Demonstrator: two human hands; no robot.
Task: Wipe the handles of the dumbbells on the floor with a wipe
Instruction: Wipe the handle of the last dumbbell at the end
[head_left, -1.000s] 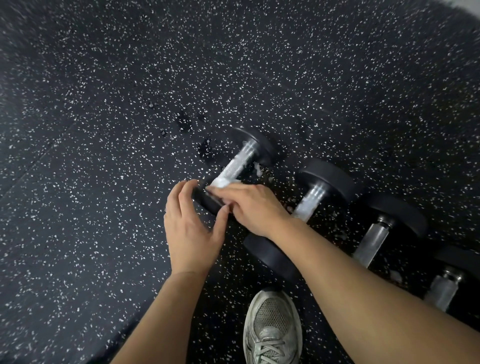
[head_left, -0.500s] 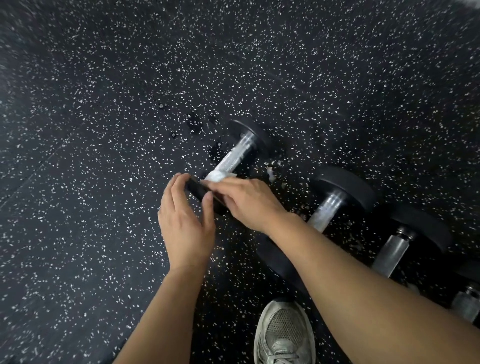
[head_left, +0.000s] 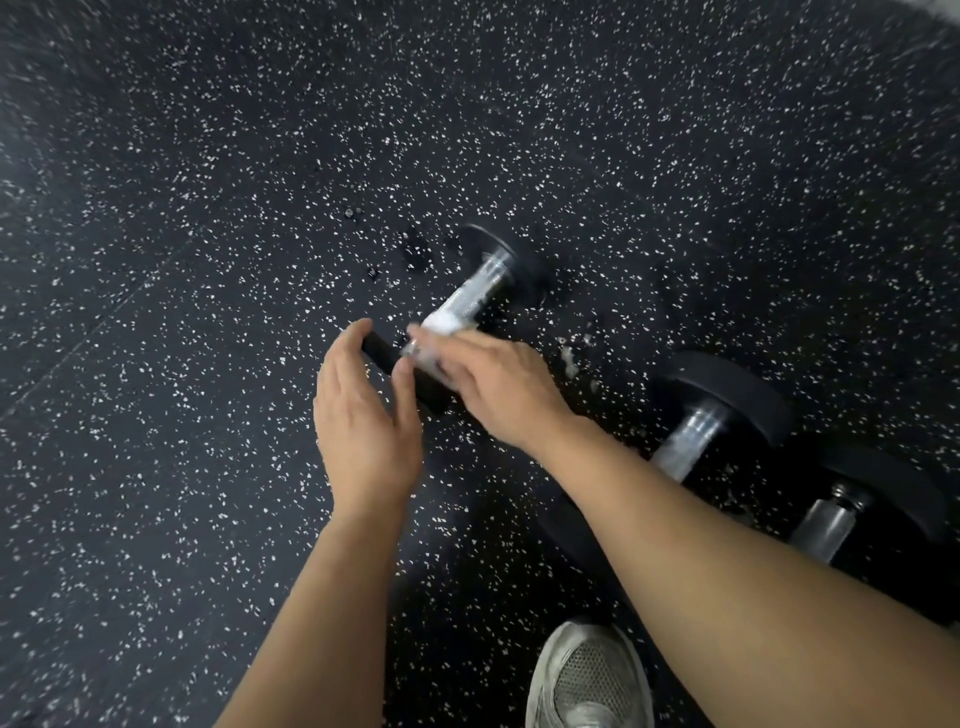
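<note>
Three black dumbbells with chrome handles lie in a row on the speckled floor. On the leftmost dumbbell's handle (head_left: 478, 288) sits a white wipe (head_left: 448, 322), wrapped around its near part. My right hand (head_left: 493, 387) grips the wipe on that handle, blurred by motion. My left hand (head_left: 363, 415) cups the near black head (head_left: 400, 371) of this dumbbell, fingers and thumb curled round it. The second dumbbell (head_left: 696, 431) and third dumbbell (head_left: 831, 519) lie to the right, partly hidden behind my right forearm.
A grey sneaker (head_left: 587, 680) stands at the bottom edge, just below the dumbbells. Small white shreds (head_left: 569, 358) lie on the black rubber floor (head_left: 208, 415) between the first two dumbbells. Dark wet spots (head_left: 415, 249) mark the floor left of the far head.
My right hand with the wipe has slid slightly along the first dumbbell's handle. My left hand stays on the near head. The view has shifted, pushing the dumbbells further right.
</note>
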